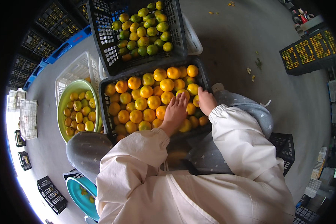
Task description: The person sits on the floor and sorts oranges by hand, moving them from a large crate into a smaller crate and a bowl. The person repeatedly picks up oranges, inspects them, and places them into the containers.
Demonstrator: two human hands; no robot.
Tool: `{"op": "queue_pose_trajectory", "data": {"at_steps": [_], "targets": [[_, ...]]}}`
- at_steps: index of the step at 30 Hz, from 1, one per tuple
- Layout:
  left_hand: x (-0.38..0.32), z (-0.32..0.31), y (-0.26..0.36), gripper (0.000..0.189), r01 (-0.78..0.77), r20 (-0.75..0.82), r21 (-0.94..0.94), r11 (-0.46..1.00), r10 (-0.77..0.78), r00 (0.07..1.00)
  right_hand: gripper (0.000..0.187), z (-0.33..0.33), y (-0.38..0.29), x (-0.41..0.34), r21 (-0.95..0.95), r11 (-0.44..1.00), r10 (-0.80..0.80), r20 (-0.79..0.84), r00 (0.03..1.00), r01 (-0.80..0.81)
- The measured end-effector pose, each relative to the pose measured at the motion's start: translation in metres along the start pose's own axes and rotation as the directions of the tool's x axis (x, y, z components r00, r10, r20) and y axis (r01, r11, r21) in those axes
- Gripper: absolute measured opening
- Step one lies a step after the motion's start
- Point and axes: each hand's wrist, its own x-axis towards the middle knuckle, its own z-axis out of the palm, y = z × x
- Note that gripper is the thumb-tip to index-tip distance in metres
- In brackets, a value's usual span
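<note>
A black plastic crate (pixel 104 105) full of orange and yellow-green mandarins (pixel 154 102) sits before me, between my knees. My left hand (pixel 176 112) lies flat, palm down, on the fruit right of the crate's middle, with its fingers stretched out over a yellowish mandarin (pixel 182 93). At the crate's right side is my right hand (pixel 207 100), thumb pointing up and fingers mostly hidden. It is close beside a mandarin (pixel 196 100) and the rim; whether it grips either one is unclear.
Beyond stands a taller black crate (pixel 179 30) holding greener mandarins (pixel 145 32). A green basin (pixel 62 112) of mandarins is at left, before a white crate (pixel 72 65). A teal basin (pixel 75 193) is lower left. Stacked crates (pixel 310 51) are at right; peel pieces (pixel 253 78) litter the floor.
</note>
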Motion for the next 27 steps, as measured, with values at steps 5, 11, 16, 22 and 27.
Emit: {"op": "queue_pose_trajectory", "data": {"at_steps": [5,11,16,22,27], "targets": [[-0.001,0.009,0.017,0.042,-0.130,-0.077,0.107,0.986,0.139,0.987,0.018,0.007,0.010,0.000,0.174,0.985,-0.003,0.004,1.000,0.003],[0.017,0.035,0.046,0.014,0.095,-0.157,0.173,0.980,-0.068,0.985,0.022,0.019,0.009,-0.013,-0.080,0.988,-0.126,0.030,0.992,0.128],[0.027,0.043,0.048,0.011,0.149,-0.111,0.164,0.975,-0.132,0.985,0.019,0.029,0.007,-0.015,-0.370,0.915,-0.198,-0.060,0.978,0.162],[0.017,0.041,0.043,0.008,0.171,-0.090,0.112,0.979,-0.162,0.983,0.007,0.042,0.020,-0.010,-0.442,0.847,-0.381,-0.114,0.917,0.297],[0.022,0.027,0.040,0.009,0.173,0.005,0.016,0.985,-0.173,0.985,0.012,0.040,0.019,-0.008,-0.450,0.841,-0.377,-0.088,0.922,0.301]]}}
